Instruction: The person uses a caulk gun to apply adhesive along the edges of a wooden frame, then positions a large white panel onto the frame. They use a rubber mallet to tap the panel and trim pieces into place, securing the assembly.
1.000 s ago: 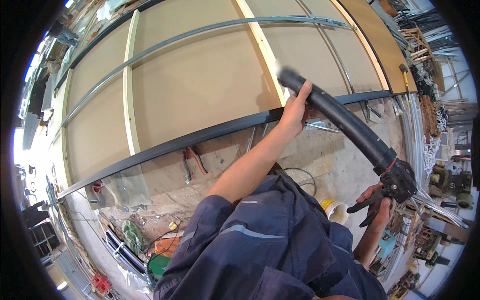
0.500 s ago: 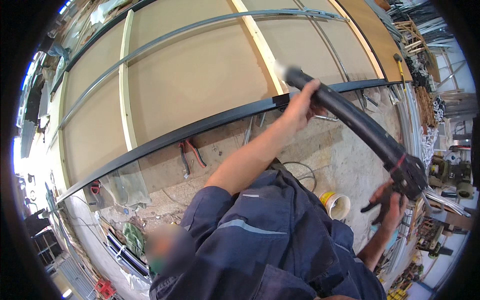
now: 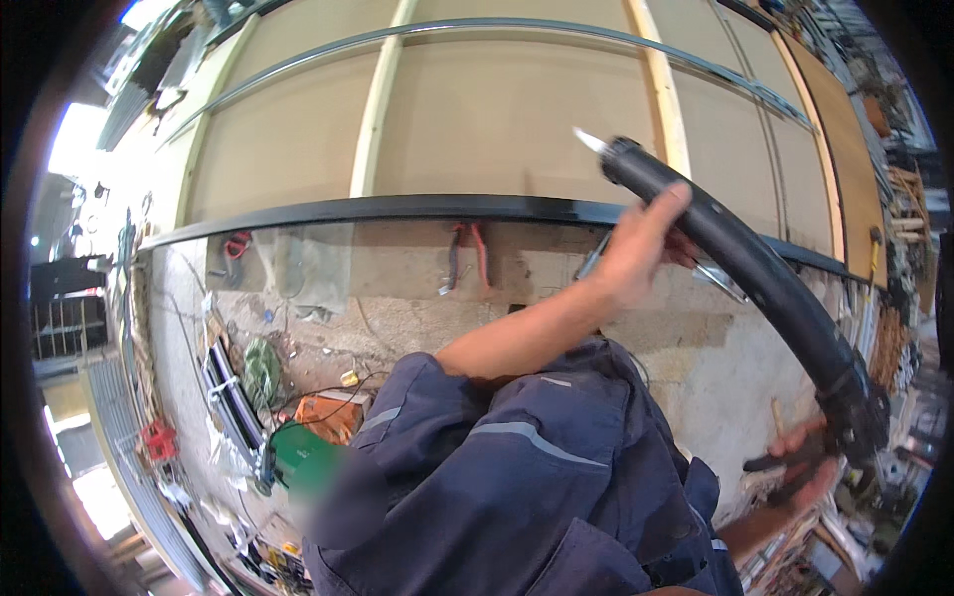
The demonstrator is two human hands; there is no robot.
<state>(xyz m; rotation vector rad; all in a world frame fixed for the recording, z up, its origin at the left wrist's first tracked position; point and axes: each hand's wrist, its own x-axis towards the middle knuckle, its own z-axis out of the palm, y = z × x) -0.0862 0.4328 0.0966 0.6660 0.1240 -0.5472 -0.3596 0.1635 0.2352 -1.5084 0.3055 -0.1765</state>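
A long black caulking gun (image 3: 752,266) slants across the right side, its white nozzle (image 3: 589,140) pointing up and left over the brown panel (image 3: 517,109). My left hand (image 3: 644,243) is wrapped round the front of its barrel. Low on the right, my right hand (image 3: 807,465) is closed round the handle and trigger end, though part of the fingers is hidden behind it. The nozzle hangs between two wooden battens, left of the nearer batten (image 3: 663,94). Whether its tip touches the panel, I cannot tell.
A black profile (image 3: 447,208) edges the panel's near side. Below it lie pliers with red and black handles (image 3: 467,256) and a smaller red-handled tool (image 3: 236,246). A thin metal strip (image 3: 507,29) crosses the battens. A green rounded object (image 3: 303,457) stands at lower left.
My view has turned, so the panel's edge looks more level and sits further right. The caulking gun's nozzle has shifted left from beside the batten to over bare panel. Both hands keep their hold.
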